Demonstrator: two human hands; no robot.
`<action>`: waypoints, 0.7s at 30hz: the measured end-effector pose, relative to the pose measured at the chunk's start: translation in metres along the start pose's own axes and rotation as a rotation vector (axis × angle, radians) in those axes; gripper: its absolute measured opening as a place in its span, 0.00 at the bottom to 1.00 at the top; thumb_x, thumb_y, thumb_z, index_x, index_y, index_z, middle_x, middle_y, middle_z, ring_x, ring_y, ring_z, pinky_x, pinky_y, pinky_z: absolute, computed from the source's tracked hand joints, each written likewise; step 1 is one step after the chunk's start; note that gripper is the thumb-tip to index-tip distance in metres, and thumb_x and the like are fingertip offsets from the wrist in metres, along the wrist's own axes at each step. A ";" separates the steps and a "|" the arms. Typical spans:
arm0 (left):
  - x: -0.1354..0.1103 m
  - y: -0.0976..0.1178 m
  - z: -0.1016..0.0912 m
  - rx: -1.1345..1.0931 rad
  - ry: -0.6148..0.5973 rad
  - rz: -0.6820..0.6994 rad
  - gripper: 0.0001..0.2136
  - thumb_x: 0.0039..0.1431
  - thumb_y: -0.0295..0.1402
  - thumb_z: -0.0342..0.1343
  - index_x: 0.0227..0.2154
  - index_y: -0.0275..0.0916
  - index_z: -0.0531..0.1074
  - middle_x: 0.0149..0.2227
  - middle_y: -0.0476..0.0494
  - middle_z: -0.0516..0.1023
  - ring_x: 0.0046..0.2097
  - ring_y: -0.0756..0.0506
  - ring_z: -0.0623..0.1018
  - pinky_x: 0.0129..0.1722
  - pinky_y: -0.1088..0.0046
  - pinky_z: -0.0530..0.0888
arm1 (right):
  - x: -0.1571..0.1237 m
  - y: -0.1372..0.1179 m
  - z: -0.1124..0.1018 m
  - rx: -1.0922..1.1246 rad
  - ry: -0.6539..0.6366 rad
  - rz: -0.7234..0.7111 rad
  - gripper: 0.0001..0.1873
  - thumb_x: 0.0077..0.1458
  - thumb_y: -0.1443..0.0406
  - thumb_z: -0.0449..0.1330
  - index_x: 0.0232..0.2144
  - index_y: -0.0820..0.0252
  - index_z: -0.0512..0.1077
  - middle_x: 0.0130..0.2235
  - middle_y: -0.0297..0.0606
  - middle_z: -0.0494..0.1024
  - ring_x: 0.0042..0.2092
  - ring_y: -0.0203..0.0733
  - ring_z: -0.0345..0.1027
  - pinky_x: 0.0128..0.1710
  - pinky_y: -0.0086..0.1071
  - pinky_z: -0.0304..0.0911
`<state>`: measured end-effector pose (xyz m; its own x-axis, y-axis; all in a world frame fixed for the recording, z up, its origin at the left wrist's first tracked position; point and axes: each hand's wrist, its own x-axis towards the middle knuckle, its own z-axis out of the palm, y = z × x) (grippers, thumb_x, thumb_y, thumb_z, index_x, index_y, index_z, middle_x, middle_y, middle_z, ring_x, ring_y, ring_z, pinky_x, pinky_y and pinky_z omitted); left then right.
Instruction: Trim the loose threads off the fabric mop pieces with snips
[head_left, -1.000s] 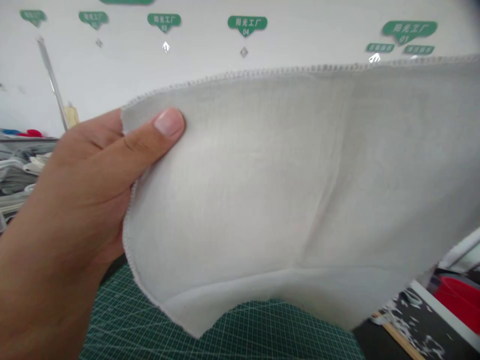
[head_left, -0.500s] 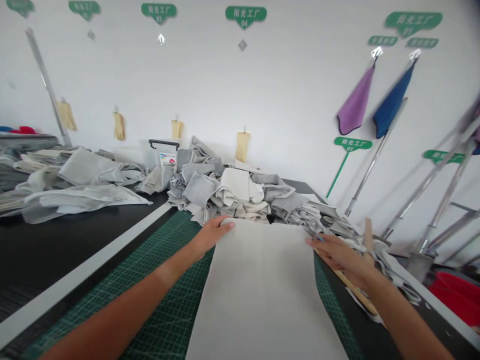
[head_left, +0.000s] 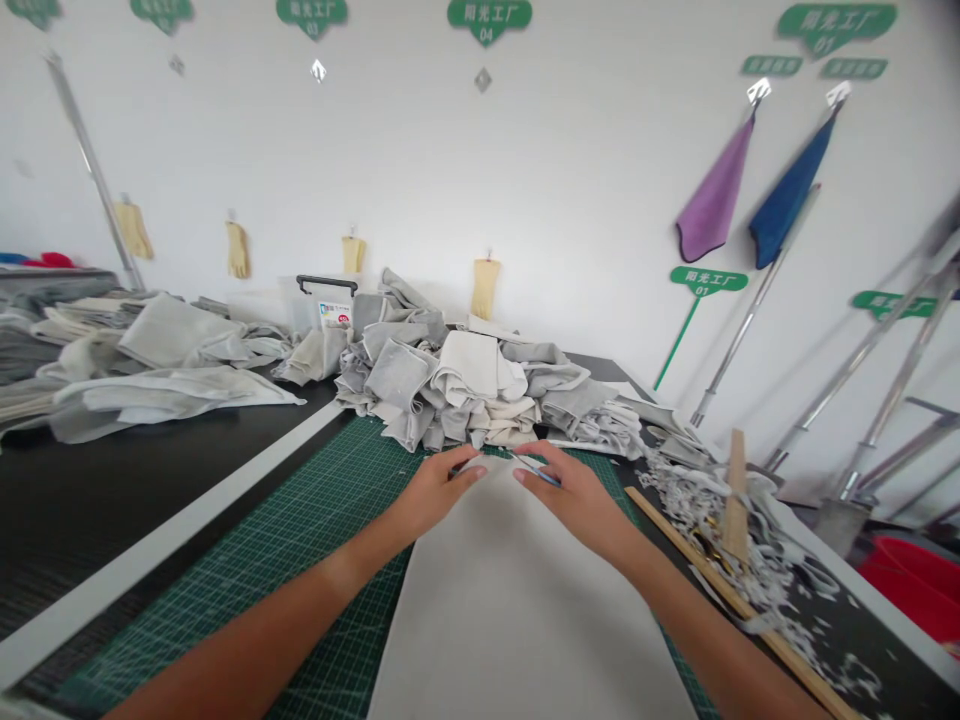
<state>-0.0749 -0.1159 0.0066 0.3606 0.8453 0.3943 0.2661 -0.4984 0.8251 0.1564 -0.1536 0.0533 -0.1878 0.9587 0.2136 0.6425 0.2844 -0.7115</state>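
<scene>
A long light-grey cloth (head_left: 525,600) lies lengthwise over the green cutting mat (head_left: 322,560). At its far edge, my left hand (head_left: 439,490) is closed with thumb and index finger around the cloth's corner area. Just to the right, my right hand (head_left: 566,490) holds a thin blue-handled tool (head_left: 541,474) with a metal tip pointing left; its exact kind is too small to tell. The right thumb rests by the cloth's far edge. Both hands are close together, a short gap between them.
A heap of folded grey and cream cloths (head_left: 465,375) sits beyond the mat. More cloths (head_left: 176,340) lie at the left, beside a clear plastic box (head_left: 300,305). To the right are wooden strips (head_left: 735,500), grey scraps (head_left: 787,610) and a red bucket (head_left: 911,590).
My hands have come together from the two far corners of the cloth toward its middle. The cloth's far edge is now drawn narrower, and the mat's far right part shows.
</scene>
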 end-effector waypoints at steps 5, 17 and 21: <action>-0.006 0.019 0.005 0.073 0.002 0.073 0.15 0.65 0.43 0.49 0.37 0.38 0.75 0.34 0.47 0.76 0.35 0.47 0.71 0.35 0.75 0.65 | 0.012 -0.016 0.022 -0.029 0.006 -0.166 0.11 0.61 0.55 0.57 0.41 0.49 0.74 0.38 0.33 0.78 0.39 0.43 0.70 0.38 0.31 0.61; -0.005 0.037 -0.022 0.185 -0.070 -0.027 0.19 0.62 0.46 0.50 0.28 0.37 0.76 0.26 0.49 0.74 0.30 0.46 0.71 0.27 0.75 0.62 | 0.030 -0.043 -0.075 -0.207 0.441 -0.208 0.17 0.59 0.52 0.58 0.36 0.58 0.77 0.31 0.35 0.76 0.32 0.40 0.65 0.30 0.30 0.56; -0.003 0.059 -0.048 0.135 -0.069 -0.050 0.17 0.57 0.47 0.54 0.28 0.37 0.78 0.25 0.49 0.75 0.30 0.45 0.72 0.27 0.75 0.65 | 0.031 -0.053 -0.128 -0.217 0.675 -0.171 0.21 0.56 0.48 0.61 0.38 0.59 0.78 0.24 0.31 0.68 0.25 0.34 0.56 0.25 0.29 0.49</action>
<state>-0.1028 -0.1383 0.0732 0.4032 0.8566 0.3220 0.4014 -0.4817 0.7790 0.2116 -0.1394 0.1840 0.1553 0.6700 0.7259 0.7913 0.3555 -0.4975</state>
